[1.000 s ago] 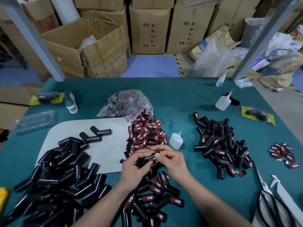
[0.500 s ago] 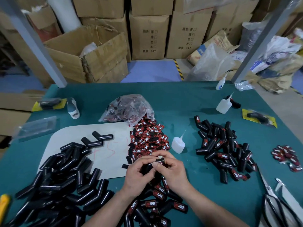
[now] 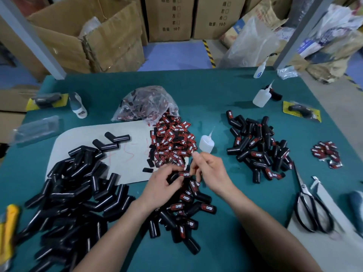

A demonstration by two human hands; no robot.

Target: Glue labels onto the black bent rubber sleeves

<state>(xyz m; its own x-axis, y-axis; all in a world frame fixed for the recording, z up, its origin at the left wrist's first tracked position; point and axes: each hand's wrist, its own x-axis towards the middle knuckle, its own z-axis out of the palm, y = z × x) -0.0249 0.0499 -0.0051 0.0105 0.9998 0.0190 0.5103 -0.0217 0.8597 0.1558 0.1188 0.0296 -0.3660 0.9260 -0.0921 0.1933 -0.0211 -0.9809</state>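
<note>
My left hand (image 3: 163, 185) grips a black bent rubber sleeve (image 3: 173, 177) with a red-and-black TAPER label (image 3: 184, 174) on its top. My right hand (image 3: 212, 171) sits just right of it, thumb raised and fingers loosely bent, holding nothing. Loose labels (image 3: 172, 142) lie heaped beyond my hands. Plain sleeves (image 3: 74, 183) are piled at the left. Labelled sleeves lie under my wrists (image 3: 184, 209) and in a second heap (image 3: 257, 150) at the right. A small glue bottle (image 3: 206, 143) stands just behind my right hand.
A clear bag of labels (image 3: 145, 104) lies behind the loose heap. Scissors (image 3: 312, 205) rest at the right edge, a yellow knife (image 3: 7, 228) at the left edge. Another glue bottle (image 3: 260, 97) stands far right. Cardboard boxes line the floor beyond the green table (image 3: 206, 99).
My right hand has let go of the sleeve and drawn off to the right. The left hand still holds the sleeve, label now showing on top.
</note>
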